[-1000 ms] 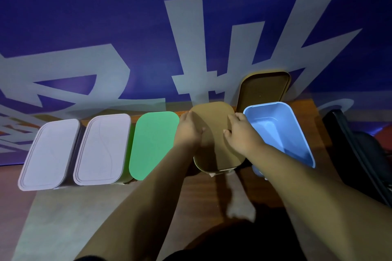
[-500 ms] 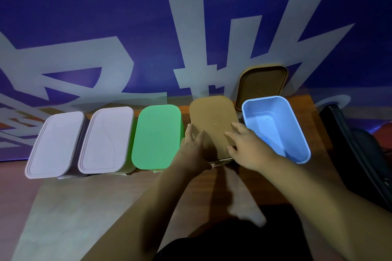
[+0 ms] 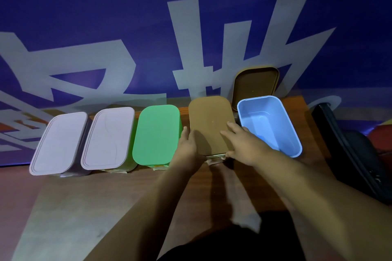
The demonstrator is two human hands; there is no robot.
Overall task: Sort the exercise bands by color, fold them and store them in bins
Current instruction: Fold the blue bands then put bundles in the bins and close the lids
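Head view, near to far. Two bare forearms reach across the wooden counter (image 3: 101, 201) to the tan lid (image 3: 209, 118).

- **Hands:** The left hand (image 3: 187, 147) lays straight fingers along the lid's near-left edge. The right hand (image 3: 247, 147) rests flat with fingers spread on its near-right corner, thumb at the near rim. Neither hand holds anything.
- **Change:** A second ago both hands lay farther up the lid, whose near end seemed raised. They have since slid to its near edge, and the lid now sits level. This bin is judged closed, leaving one bin to finish.
- **Bins:** Just right of the tan lid stands the blue bin (image 3: 296, 137), uncovered, smooth-walled, tapered and apparently empty. Just left of it is a green lid (image 3: 157, 133). Farther left are two lilac lids (image 3: 108, 137), each with a raised border. All are matte plastic rectangles with rounded corners.
- **Bands:** No exercise bands are in view; any stored ones are hidden under the lids.
- **Behind:** Behind-right of the tan lid a spare tan lid (image 3: 255, 85) leans, underside out, against a blue banner (image 3: 106, 6).
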